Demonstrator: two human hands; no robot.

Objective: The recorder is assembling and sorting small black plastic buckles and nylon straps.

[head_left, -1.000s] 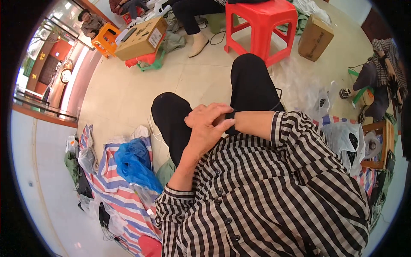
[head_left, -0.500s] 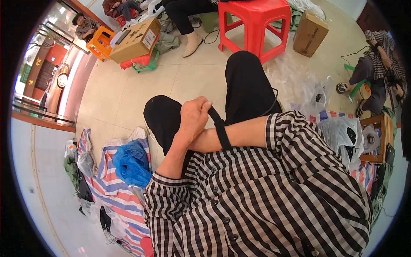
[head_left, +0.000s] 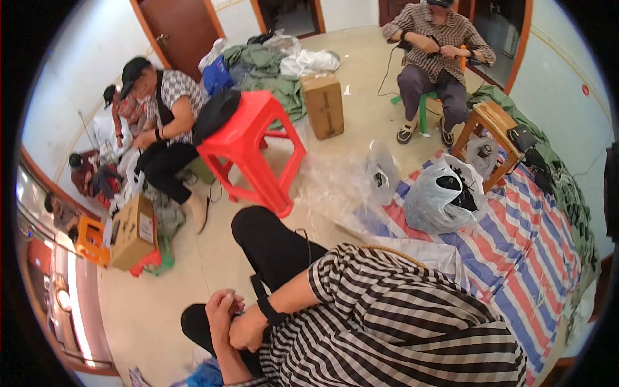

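Note:
My right wrist wears a black strap (head_left: 271,311), and its loose end stands up above the forearm. My left hand (head_left: 221,314) is raised beside it, fingers loosely bent and a little apart, with nothing visible in them. It no longer touches the strap end. My right hand (head_left: 247,329) lies bent in front of my body, close against the left wrist; its fingers are hidden behind the left hand and forearm. Both hands are over my lap, next to my black trouser legs (head_left: 271,248).
A red stool (head_left: 258,106) with a black cap stands ahead. Cardboard boxes (head_left: 322,106) (head_left: 134,232), a plastic bag of black items (head_left: 445,200), a striped sheet (head_left: 509,226) and a wooden stool (head_left: 493,119) lie around. Several people sit at work, one person (head_left: 435,58) at far right.
My head has turned to the right, so the room has shifted left in view. My left hand has let go of the strap end it was pulling.

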